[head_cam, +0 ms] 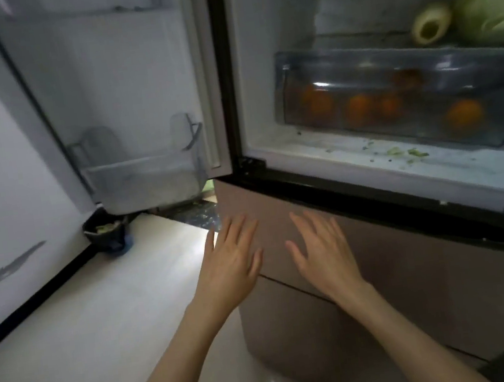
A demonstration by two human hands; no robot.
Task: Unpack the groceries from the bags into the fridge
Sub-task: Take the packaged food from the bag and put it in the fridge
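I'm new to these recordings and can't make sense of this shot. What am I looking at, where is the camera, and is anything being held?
There is one picture, taken by a wide-angle camera worn on a person's head, looking forward and down. No machine is involved: the two bare arms are the person's own. The left hand and the right hand are both spread open in front of the brown lower drawer front of a fridge, holding nothing; whether they touch it is unclear. Above, the fridge door stands open to the left, with a clear door bin. Inside, a clear crisper drawer holds oranges. On the shelf above it lie a cabbage and a pale cut vegetable. Green scraps litter the fridge floor.
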